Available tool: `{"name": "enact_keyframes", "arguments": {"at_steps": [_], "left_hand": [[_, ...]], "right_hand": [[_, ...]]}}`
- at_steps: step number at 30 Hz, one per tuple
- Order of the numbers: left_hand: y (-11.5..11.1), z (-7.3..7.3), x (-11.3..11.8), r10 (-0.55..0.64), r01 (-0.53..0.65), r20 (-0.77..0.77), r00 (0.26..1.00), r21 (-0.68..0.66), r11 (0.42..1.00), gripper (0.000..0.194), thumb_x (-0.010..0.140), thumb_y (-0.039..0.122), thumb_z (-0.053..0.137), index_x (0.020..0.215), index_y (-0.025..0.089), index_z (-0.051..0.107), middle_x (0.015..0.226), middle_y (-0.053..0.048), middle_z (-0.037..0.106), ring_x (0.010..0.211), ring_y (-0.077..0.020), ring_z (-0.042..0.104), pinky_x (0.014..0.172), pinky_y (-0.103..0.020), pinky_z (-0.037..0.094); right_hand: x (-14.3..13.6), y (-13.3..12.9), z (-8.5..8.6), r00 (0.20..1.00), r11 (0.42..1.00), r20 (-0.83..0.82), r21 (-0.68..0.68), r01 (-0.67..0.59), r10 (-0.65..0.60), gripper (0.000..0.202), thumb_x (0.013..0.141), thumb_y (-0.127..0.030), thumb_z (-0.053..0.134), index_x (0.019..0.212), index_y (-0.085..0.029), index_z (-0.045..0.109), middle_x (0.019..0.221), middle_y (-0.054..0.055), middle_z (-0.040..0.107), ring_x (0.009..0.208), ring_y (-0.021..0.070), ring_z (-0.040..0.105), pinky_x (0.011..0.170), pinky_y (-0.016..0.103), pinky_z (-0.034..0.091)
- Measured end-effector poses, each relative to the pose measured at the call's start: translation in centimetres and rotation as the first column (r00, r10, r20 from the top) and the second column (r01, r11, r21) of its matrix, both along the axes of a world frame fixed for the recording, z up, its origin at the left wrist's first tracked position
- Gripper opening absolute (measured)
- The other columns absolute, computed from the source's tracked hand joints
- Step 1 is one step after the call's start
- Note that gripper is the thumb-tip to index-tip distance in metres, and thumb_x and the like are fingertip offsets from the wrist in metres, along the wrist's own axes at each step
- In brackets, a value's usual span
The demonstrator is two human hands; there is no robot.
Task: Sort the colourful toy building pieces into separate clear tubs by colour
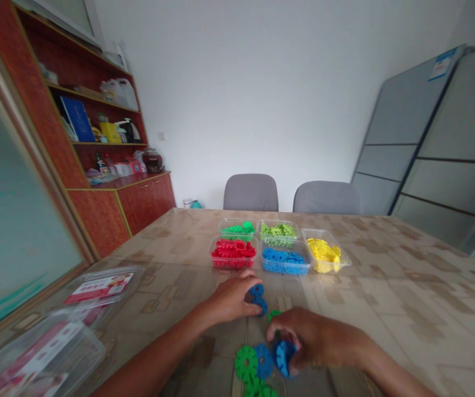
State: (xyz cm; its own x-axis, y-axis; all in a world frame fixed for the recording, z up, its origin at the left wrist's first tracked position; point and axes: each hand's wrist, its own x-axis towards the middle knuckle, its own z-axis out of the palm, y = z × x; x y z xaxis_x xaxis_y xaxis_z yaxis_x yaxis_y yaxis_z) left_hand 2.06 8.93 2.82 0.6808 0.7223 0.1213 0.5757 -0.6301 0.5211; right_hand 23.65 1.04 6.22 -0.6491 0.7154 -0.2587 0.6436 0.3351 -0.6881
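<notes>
My left hand (237, 296) is curled around joined blue notched discs (257, 299), with thumb and fingers at their left side. To its right and nearer me, my right hand (303, 337) grips a blue notched disc (284, 357) between thumb and fingers. A green disc (274, 315) shows partly behind the right hand. Just left of the right hand, a large green disc (246, 363) and a blue disc (264, 361) sit side by side, touching more green pieces (260, 389) at the bottom edge.
Clear boxes hold red pieces (234, 251), blue pieces (284, 259), yellow pieces (324, 252), green pieces (238, 228) and light green pieces (278, 231) beyond my hands. Clear lids (100, 286) lie at the left. Two grey chairs (251, 193) stand behind the table (386, 275).
</notes>
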Motion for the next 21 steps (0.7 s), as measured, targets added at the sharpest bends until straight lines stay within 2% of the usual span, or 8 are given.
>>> {"name": "enact_keyframes", "arguments": {"at_steps": [4,8,13,16,21], "left_hand": [[-0.3,0.0,-0.4,0.020,-0.020,-0.016,1.000,0.001,1.000,0.060,0.068,0.028,0.078,0.123,0.020,0.058,0.125,-0.010,0.054,0.113,-0.0281,0.054,0.093,-0.036,0.045],[-0.6,0.2,-0.6,0.024,-0.023,-0.020,1.000,0.022,0.999,0.062,0.071,0.029,0.076,0.128,0.020,0.054,0.125,-0.010,0.054,0.114,-0.0284,0.054,0.094,-0.037,0.045],[-0.5,-0.3,-0.5,0.011,-0.011,0.001,1.000,0.084,0.996,0.048,0.086,0.015,0.055,0.133,0.022,0.049,0.138,-0.008,0.049,0.126,-0.0246,0.046,0.105,-0.036,0.036],[-0.3,-0.6,-0.5,-0.026,0.027,-0.011,1.000,0.096,0.995,0.050,0.085,0.008,0.051,0.133,0.024,0.050,0.137,-0.005,0.052,0.127,-0.0223,0.046,0.106,-0.035,0.034],[-0.3,-0.2,-0.5,-0.071,0.074,-0.030,0.997,0.104,0.992,0.046,0.085,0.008,0.051,0.127,0.027,0.054,0.133,-0.004,0.054,0.123,-0.0228,0.049,0.102,-0.035,0.037]], "right_hand": [[0.1,-0.9,0.1,0.997,0.994,0.036,0.083,0.070,-0.074,0.055,0.051,-0.004,0.076,0.102,-0.022,0.066,0.089,-0.001,0.058,0.075,0.0151,0.053,0.062,0.023,0.039],[-0.4,-1.2,0.5,0.993,0.991,0.064,0.096,0.095,-0.101,0.051,0.051,-0.003,0.075,0.097,-0.021,0.065,0.096,0.002,0.057,0.083,0.0178,0.053,0.067,0.025,0.039],[-0.7,-1.5,0.9,0.983,0.987,0.119,0.100,0.127,-0.138,0.045,0.051,-0.004,0.077,0.091,-0.019,0.062,0.098,0.002,0.058,0.089,0.0203,0.052,0.072,0.027,0.038],[-0.6,-1.6,1.0,0.984,0.987,0.111,0.084,0.134,-0.142,0.041,0.053,-0.005,0.075,0.089,-0.019,0.061,0.094,0.001,0.058,0.085,0.0182,0.052,0.069,0.025,0.037],[-0.3,-1.5,0.7,0.988,0.989,0.061,0.051,0.138,-0.141,0.042,0.051,-0.005,0.078,0.088,-0.020,0.063,0.093,0.000,0.060,0.085,0.0182,0.053,0.070,0.025,0.038]]}}
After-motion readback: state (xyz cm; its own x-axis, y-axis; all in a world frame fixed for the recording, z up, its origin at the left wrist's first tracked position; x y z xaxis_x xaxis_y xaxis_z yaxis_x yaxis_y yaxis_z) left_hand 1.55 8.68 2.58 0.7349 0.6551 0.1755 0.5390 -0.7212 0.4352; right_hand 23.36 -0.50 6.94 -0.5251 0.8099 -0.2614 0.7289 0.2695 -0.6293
